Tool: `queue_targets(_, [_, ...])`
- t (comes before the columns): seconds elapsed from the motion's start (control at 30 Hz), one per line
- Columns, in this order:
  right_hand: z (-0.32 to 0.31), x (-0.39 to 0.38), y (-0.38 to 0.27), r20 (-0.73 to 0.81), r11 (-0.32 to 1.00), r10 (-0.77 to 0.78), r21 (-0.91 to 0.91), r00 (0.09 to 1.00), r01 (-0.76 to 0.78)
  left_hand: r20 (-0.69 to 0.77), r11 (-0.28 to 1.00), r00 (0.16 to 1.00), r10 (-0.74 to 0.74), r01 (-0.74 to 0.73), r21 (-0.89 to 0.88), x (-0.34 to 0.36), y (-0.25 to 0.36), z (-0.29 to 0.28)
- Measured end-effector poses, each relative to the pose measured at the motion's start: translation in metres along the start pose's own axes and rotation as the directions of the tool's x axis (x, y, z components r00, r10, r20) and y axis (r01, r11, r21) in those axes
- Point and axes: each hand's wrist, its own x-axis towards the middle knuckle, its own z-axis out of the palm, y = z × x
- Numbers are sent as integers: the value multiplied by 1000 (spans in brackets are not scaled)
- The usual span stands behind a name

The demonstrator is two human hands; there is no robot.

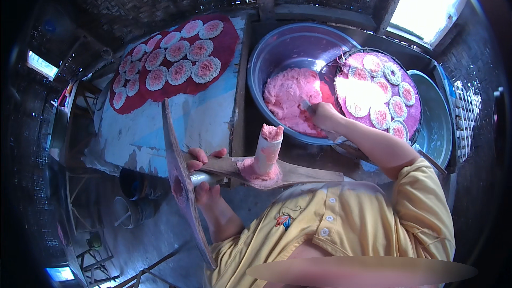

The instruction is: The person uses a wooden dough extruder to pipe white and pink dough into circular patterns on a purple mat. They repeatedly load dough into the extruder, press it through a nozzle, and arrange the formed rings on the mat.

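Note:
My left hand (207,189) is closed around a two-part wooden press, its fingers wrapped about the boards. One board (314,174) carries an upright white tube (265,154), with pink dough bulging from its top and smeared around its base. The other board (178,162) stands on edge, a short pale cylinder (200,177) beside it at my fingers. Inside a large purple-grey basin (274,45), my right hand (324,117) is closed on a small pale tool (305,105) against the pink dough (288,93). The tool's full shape is hidden.
Left, a worn blue-white table (208,122) bears a red sheet (226,53) with round lacy pink-and-white pieces (178,72). Similar pieces lie on a round pink tray (368,120) beside the basin, partly over a green tub (434,122). A bucket (128,213) stands below the table.

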Motion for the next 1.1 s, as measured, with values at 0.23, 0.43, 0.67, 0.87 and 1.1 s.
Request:
queue_targets(0.23, [19, 25, 1, 118, 871, 93, 471, 989, -138, 16, 1000, 1000, -11, 11, -13, -2, 1, -5])
queue_targets(0.43, [-12, -20, 14, 167, 702, -145, 712, 975, -18, 8, 999, 1000, 10, -11, 46, -5, 1, -11])
queue_targets(0.67, [-94, -109, 31, 99, 499, -478, 848, 873, 177, 3, 981, 990, -138, 136, 139, 12, 22, 28])
queue_targets(0.87, [-139, -157, 40, 246, 631, -668, 687, 702, 360, 234, 549, 918, -320, -22, 835, 47, -10, 74])
queue_targets(1.1, [-201, -195, 0, 274, 503, -762, -319, 586, 803, 373, 373, 819, -435, -213, 903, 58, -10, 122])
